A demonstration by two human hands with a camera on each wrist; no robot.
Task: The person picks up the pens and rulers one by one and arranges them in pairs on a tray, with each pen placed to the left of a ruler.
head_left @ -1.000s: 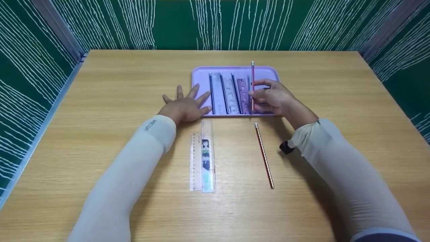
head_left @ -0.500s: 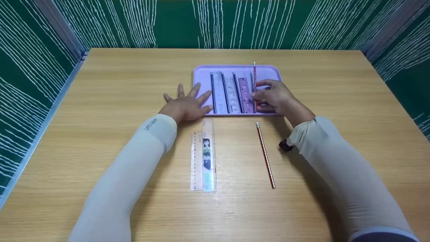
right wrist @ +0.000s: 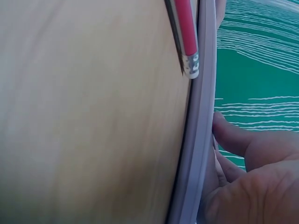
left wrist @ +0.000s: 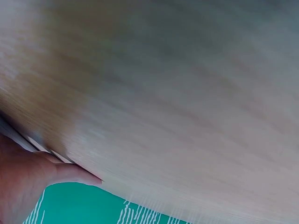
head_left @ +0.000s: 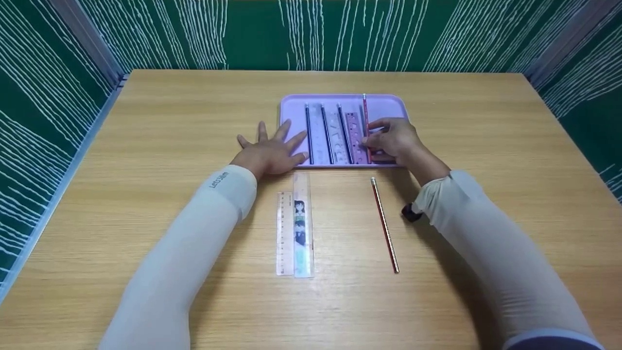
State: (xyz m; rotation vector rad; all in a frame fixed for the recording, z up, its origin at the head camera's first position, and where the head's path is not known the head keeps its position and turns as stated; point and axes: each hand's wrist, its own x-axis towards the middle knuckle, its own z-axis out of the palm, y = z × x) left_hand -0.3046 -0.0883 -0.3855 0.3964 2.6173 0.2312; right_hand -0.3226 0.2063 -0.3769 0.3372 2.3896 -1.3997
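Observation:
In the head view a purple tray [head_left: 386, 104] holds a row of several dark pencils [head_left: 326, 136] with a clear ruler, a stencil ruler [head_left: 335, 133] and a pink ruler [head_left: 354, 138] between them. My right hand [head_left: 401, 138] pinches a red pencil [head_left: 366, 112] at the right of the pink ruler, low over the tray. Its fingers hide part of the pencil. With fingers spread, my left hand [head_left: 269, 154] rests at the tray's left edge, thumb and index finger over the rim. The right wrist view shows the right hand [right wrist: 257, 172] beyond the tray's side [right wrist: 194, 154].
In front of the tray, two clear rulers [head_left: 302, 253] [head_left: 285, 233] lie side by side on the wooden table [head_left: 194, 107]. A red pencil [head_left: 385, 226] lies to their right, its white eraser end close to the tray. Green walls with white lines stand around the table.
My right hand has lowered slightly, and the top of its red pencil has dipped and tipped a little left. My left hand has stayed at the tray's left edge.

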